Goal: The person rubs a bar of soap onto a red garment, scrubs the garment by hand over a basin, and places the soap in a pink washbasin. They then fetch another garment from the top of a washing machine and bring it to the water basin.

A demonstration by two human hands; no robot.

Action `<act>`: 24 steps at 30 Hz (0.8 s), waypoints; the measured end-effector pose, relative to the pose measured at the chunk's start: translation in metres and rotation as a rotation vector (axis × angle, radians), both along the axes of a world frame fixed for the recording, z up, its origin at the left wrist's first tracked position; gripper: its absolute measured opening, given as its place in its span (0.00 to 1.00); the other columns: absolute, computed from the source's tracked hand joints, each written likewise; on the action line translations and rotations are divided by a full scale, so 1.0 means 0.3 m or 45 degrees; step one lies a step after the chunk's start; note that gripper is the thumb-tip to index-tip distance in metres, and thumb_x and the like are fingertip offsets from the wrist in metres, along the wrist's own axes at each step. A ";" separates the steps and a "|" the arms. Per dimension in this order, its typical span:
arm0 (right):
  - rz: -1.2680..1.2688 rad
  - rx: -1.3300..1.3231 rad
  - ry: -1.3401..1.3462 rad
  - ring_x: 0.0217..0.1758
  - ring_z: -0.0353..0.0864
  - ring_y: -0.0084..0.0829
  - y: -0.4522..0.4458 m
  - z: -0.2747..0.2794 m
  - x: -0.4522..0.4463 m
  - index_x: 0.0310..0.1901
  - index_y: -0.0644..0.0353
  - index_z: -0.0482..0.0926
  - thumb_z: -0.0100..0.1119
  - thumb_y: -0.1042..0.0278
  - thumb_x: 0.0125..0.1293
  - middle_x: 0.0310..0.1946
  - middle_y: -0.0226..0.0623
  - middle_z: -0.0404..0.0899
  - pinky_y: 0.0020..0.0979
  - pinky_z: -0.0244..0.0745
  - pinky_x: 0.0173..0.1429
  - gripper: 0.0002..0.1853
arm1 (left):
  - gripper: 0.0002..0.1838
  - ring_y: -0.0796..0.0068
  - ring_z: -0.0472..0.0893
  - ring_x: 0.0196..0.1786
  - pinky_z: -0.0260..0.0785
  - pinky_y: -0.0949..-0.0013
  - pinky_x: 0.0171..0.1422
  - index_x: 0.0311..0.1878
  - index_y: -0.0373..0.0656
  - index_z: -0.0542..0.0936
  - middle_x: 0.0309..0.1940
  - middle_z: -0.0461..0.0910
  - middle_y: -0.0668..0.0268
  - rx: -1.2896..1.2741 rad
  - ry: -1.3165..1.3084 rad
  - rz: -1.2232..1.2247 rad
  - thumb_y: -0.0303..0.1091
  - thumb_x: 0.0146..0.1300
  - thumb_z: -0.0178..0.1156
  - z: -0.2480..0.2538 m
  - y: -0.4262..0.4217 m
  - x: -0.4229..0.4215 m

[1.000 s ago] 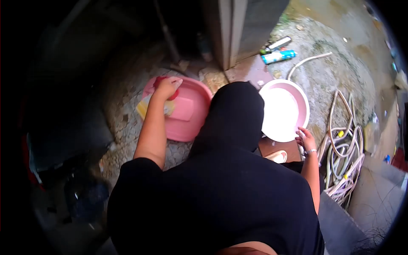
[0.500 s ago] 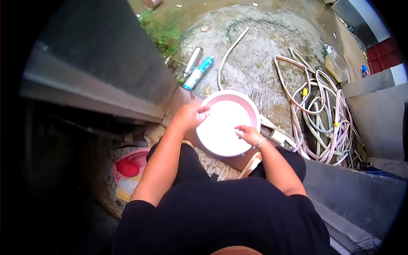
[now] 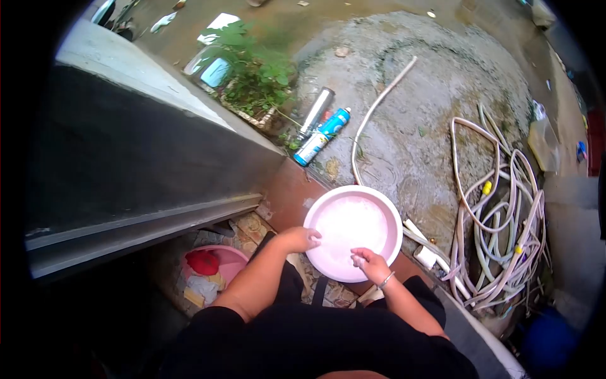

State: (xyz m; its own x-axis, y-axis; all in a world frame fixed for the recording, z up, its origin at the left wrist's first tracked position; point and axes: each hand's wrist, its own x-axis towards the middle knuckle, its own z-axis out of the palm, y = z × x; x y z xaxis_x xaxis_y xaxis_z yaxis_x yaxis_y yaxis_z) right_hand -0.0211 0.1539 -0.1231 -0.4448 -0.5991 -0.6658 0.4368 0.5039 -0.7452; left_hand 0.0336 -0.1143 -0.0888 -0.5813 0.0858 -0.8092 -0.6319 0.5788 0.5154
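A round pink basin (image 3: 396, 221) stands in front of me with pale, foamy-looking liquid inside. My left hand (image 3: 302, 240) is over its left rim, fingers curled; what they hold, if anything, is too small to tell. Over the near right part of the basin is my right hand (image 3: 371, 264), its fingers drawn together, with a bracelet on the wrist. Whether anything is pinched in it cannot be made out. To the lower left, a second pink basin (image 3: 232, 258) holds a red cloth (image 3: 202, 261) and a greyish-white cloth (image 3: 202, 289).
Coiled pale hoses (image 3: 499, 234) lie on the right. Beyond the basin are a blue spray can (image 3: 322, 137), a silver can (image 3: 317, 111) and a single hose end (image 3: 385, 95). A dark door or panel (image 3: 139, 145) stands on the left, with a green plant (image 3: 259, 79) behind it.
My left hand has left the second pink basin and come over to the round basin. The view has turned right, then slightly back. Both hands now stay at the round basin.
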 end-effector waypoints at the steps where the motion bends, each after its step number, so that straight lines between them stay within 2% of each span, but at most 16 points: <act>1: 0.051 0.017 -0.031 0.38 0.75 0.19 0.002 0.000 0.018 0.49 0.61 0.74 0.56 0.66 0.62 0.36 0.30 0.79 0.23 0.70 0.46 0.15 | 0.18 0.71 0.78 0.35 0.69 0.68 0.43 0.52 0.48 0.75 0.31 0.79 0.60 -0.001 0.085 -0.017 0.42 0.59 0.57 -0.035 0.010 0.037; 2: 0.056 0.034 -0.095 0.38 0.75 0.19 0.009 0.001 0.039 0.49 0.61 0.75 0.56 0.67 0.62 0.35 0.30 0.79 0.23 0.70 0.45 0.15 | 0.18 0.72 0.77 0.34 0.69 0.69 0.42 0.52 0.46 0.75 0.31 0.79 0.61 0.044 0.033 0.092 0.41 0.60 0.57 -0.066 0.034 0.067; 4: 0.078 0.006 -0.055 0.37 0.75 0.20 0.035 0.008 0.081 0.49 0.62 0.74 0.54 0.68 0.62 0.35 0.30 0.79 0.23 0.70 0.45 0.14 | 0.17 0.74 0.77 0.33 0.69 0.70 0.40 0.52 0.44 0.75 0.31 0.79 0.63 0.037 0.151 0.262 0.39 0.60 0.57 0.011 0.083 0.108; 5: -0.015 -0.042 -0.012 0.37 0.76 0.20 0.057 0.002 0.111 0.49 0.62 0.74 0.53 0.70 0.62 0.34 0.31 0.78 0.22 0.71 0.44 0.14 | 0.16 0.76 0.76 0.32 0.69 0.72 0.39 0.51 0.42 0.75 0.30 0.79 0.65 0.052 0.171 0.347 0.37 0.61 0.56 0.033 0.114 0.148; 6: -0.002 -0.043 -0.016 0.37 0.76 0.20 0.077 0.015 0.134 0.49 0.62 0.74 0.53 0.70 0.62 0.34 0.31 0.78 0.22 0.71 0.44 0.14 | 0.17 0.65 0.80 0.37 0.70 0.65 0.43 0.50 0.45 0.76 0.35 0.80 0.60 0.083 0.134 0.430 0.41 0.59 0.56 0.005 0.139 0.218; 8: -0.154 0.073 0.030 0.37 0.77 0.21 0.115 0.066 0.169 0.48 0.62 0.74 0.53 0.71 0.61 0.35 0.32 0.79 0.23 0.72 0.44 0.14 | 0.16 0.63 0.80 0.40 0.70 0.65 0.45 0.47 0.44 0.77 0.37 0.80 0.59 -0.046 0.189 0.335 0.40 0.59 0.56 0.195 0.158 0.256; 10: -0.109 0.092 0.019 0.38 0.78 0.23 0.136 0.168 0.162 0.48 0.62 0.75 0.54 0.71 0.61 0.35 0.35 0.80 0.24 0.72 0.45 0.13 | 0.15 0.63 0.80 0.39 0.70 0.66 0.44 0.46 0.44 0.78 0.36 0.80 0.59 -0.091 0.244 0.333 0.39 0.58 0.56 0.293 0.165 0.334; 12: 0.186 0.214 0.224 0.38 0.79 0.26 0.146 0.286 0.153 0.47 0.62 0.75 0.54 0.72 0.60 0.35 0.38 0.80 0.25 0.73 0.46 0.13 | 0.14 0.63 0.80 0.38 0.71 0.67 0.43 0.44 0.43 0.79 0.34 0.80 0.59 -0.136 0.308 0.322 0.39 0.58 0.57 0.416 0.163 0.380; 13: 0.189 0.209 0.239 0.38 0.79 0.26 0.149 0.337 0.142 0.47 0.62 0.75 0.54 0.72 0.60 0.35 0.38 0.80 0.25 0.73 0.46 0.13 | 0.14 0.64 0.80 0.38 0.71 0.66 0.43 0.44 0.44 0.79 0.34 0.80 0.58 -0.147 0.230 0.311 0.39 0.58 0.57 0.501 0.155 0.386; 17: 0.657 0.614 0.389 0.45 0.79 0.38 0.221 0.446 0.060 0.47 0.57 0.77 0.55 0.57 0.59 0.39 0.45 0.80 0.30 0.70 0.52 0.18 | 0.14 0.63 0.80 0.38 0.71 0.66 0.43 0.44 0.45 0.79 0.34 0.80 0.58 -0.186 0.126 0.279 0.40 0.56 0.58 0.703 0.133 0.446; 18: 0.656 0.607 0.415 0.45 0.79 0.38 0.233 0.457 0.021 0.47 0.57 0.77 0.55 0.57 0.59 0.39 0.45 0.80 0.30 0.70 0.52 0.18 | 0.15 0.62 0.80 0.37 0.71 0.66 0.43 0.44 0.45 0.79 0.34 0.80 0.58 -0.223 0.100 0.237 0.40 0.56 0.58 0.758 0.122 0.447; 20: 0.598 0.837 0.305 0.48 0.78 0.40 0.268 0.494 -0.030 0.43 0.56 0.79 0.51 0.58 0.58 0.41 0.45 0.79 0.34 0.70 0.53 0.16 | 0.15 0.62 0.80 0.37 0.71 0.65 0.42 0.45 0.45 0.79 0.34 0.80 0.58 -0.243 0.131 0.279 0.41 0.56 0.59 0.832 0.101 0.470; 22: 0.361 0.919 0.165 0.37 0.81 0.38 0.264 0.542 -0.094 0.40 0.56 0.80 0.49 0.58 0.58 0.34 0.43 0.81 0.35 0.74 0.43 0.15 | 0.16 0.63 0.80 0.36 0.72 0.64 0.41 0.45 0.44 0.78 0.34 0.81 0.58 -0.296 0.197 0.255 0.41 0.55 0.59 0.942 0.071 0.487; 24: 0.289 0.872 0.117 0.23 0.78 0.27 0.227 0.667 -0.167 0.44 0.59 0.78 0.51 0.57 0.60 0.25 0.37 0.78 0.31 0.69 0.22 0.16 | 0.15 0.57 0.79 0.42 0.71 0.60 0.46 0.43 0.47 0.79 0.38 0.80 0.56 -0.247 0.119 0.359 0.42 0.55 0.56 1.079 0.033 0.498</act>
